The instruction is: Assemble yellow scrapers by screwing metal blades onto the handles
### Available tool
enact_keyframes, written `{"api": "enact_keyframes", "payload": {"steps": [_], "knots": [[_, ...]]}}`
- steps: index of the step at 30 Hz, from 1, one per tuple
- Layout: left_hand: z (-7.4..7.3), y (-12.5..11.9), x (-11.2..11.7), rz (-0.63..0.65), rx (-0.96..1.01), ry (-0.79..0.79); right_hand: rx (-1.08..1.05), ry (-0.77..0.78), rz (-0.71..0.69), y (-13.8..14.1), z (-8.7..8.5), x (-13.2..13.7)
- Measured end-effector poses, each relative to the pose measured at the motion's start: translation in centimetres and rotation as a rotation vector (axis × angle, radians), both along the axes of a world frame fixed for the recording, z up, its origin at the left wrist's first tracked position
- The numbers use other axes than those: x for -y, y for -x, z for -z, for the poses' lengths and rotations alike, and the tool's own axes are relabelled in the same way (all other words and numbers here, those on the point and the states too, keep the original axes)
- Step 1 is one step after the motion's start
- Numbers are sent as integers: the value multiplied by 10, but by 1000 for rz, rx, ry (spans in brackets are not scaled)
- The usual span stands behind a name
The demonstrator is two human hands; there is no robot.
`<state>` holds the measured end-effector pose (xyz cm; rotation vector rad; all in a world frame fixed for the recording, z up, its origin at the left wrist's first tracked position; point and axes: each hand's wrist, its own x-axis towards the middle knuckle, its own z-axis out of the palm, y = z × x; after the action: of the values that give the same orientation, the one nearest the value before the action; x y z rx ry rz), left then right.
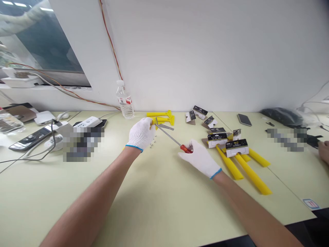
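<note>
"White wall filled the far side, with the pale green desk running beneath it," the first speaker said. "What lay on that desk?"

"Long yellow scraper handles lay at the right beside carded metal blades," the second replied. "A plastic water bottle, a white power strip and a dark phone stood farther off, and another person's hand showed at the right edge."

"And the 2 gloved hands?"

"The left hand was clenched around a yellow scraper head, mostly hidden, with a metal blade showing past the white knit fingers. Both were held up just above the desk, near its middle. The right hand grasped a red-handled screwdriver, though the glove hid the exact finger placement."

"How well did that hold serve the work?"

"Well, it seemed. The shaft ran straight from the right hand to the left, where its tip was lost to view. A firm left grip and a shaft kept in line gave the tip less room to slip."

"Anything small nearby?"

"Yes, tiny screws lay on the desk, just below the left hand."
</note>
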<state>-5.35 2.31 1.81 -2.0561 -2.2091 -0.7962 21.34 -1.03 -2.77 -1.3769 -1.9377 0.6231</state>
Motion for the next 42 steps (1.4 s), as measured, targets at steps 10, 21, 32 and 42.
{"api": "enact_keyframes", "payload": {"steps": [10,21,32,42], "knots": [[-1,-4,3,34,6,0,93,146,-13,-6,-7,-2],[-2,0,0,-12,0,11,63,-47,80,7,8,-9],[-3,2,1,11,8,-4,-78,491,-184,1,-22,12],[0,2,0,-4,5,12,80,-234,119,6,2,-1]]}}
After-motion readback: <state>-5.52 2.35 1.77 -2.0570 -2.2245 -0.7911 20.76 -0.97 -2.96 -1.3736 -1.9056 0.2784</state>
